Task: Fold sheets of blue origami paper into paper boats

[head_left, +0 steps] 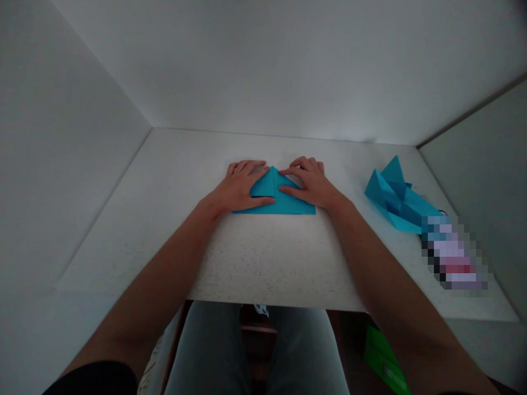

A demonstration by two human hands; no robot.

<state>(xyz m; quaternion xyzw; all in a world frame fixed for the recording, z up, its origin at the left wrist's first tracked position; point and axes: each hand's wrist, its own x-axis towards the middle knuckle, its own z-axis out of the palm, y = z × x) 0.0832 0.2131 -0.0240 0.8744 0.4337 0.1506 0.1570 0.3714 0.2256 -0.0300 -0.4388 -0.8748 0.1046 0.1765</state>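
Observation:
A folded sheet of blue paper (288, 206) lies flat on the white table (263, 252), its peak pointing away from me and its long straight edge towards me. My left hand (242, 186) rests over its left side, fingers spread, thumb lying along the paper near the middle. On the right side lies my right hand (308, 181), with its index finger near the peak and the thumb on the paper; the other fingers are bent beyond the slanted edge. Both palms hide the outer parts of the sheet.
To the right stands a folded blue paper boat (397, 195), partly over a blurred-out object (453, 252). Walls close the table in at the back, left and right. Below the front edge are my legs (214, 351) and a green object (382, 356).

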